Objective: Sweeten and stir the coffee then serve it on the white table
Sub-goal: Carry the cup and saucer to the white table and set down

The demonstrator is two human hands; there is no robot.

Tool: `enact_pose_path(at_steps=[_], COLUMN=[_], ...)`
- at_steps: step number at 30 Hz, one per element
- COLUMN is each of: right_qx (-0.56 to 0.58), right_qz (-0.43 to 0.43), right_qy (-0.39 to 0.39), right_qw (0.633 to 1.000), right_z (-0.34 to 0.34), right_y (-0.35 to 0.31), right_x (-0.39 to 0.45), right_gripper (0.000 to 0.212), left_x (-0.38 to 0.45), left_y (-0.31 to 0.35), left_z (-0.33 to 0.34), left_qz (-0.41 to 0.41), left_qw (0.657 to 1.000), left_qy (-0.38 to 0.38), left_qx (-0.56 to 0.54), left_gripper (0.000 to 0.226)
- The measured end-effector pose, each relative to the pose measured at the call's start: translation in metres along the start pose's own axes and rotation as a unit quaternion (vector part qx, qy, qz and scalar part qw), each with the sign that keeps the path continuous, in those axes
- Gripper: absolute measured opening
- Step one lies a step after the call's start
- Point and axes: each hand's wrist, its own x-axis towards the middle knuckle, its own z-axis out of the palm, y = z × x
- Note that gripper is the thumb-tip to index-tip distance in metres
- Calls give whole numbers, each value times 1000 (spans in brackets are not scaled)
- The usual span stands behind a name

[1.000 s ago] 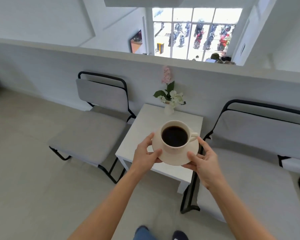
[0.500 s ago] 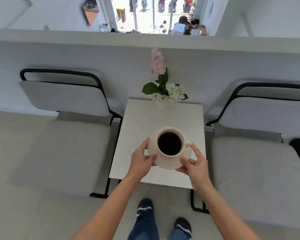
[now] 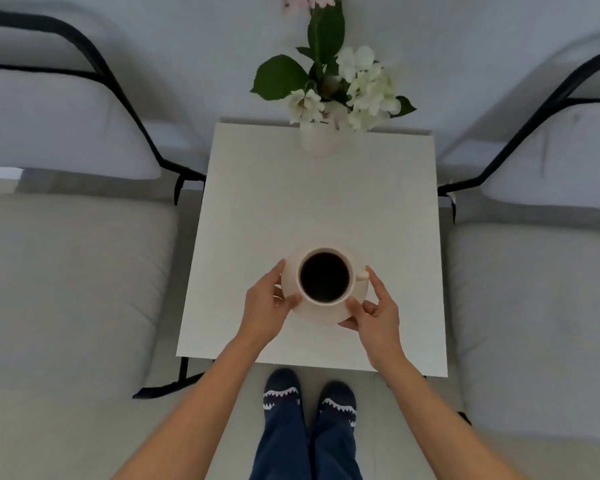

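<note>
Both hands grip the saucer [image 3: 321, 315] rim: left hand [image 3: 265, 308] and right hand [image 3: 378, 315], fingers curled on opposite edges to keep the full cup [image 3: 324, 277] level. It's lower centre, over the table [image 3: 291, 209]; contact unclear.

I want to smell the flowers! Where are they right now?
In the head view, the flowers sit in a small white vase at the far middle edge of the white table, against the wall, well beyond the coffee cup.

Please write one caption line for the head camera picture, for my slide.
Both hands, left hand and right hand, hold the saucer with the coffee cup over the white table.
</note>
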Motion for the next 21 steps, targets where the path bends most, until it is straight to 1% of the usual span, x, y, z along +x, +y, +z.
enact_pose_path(at_steps=[5,9,12,18,21], right_qx=[-33,-63,-89,-179,-215], right_qz=[8,5,3,-22,-25], right_qy=[12,9,11,8,2], right_qw=[999,998,996,984,976], right_z=[3,6,7,8,9], right_y=[42,61,68,65,61], right_x=[36,48,53,61,60], right_gripper=[69,69,69,67,66], left_x=[27,40,44,51,52], left_y=[-41,-61,-68,-74,-76], left_z=[19,27,31,35,37], left_qz=[-13,-41,-49,-39,-37], left_qw=[999,997,995,994,992], left_qy=[-7,-31,-40,-33,-26], left_qx=[29,60,73,100,114], left_gripper=[66,73,74,72,77])
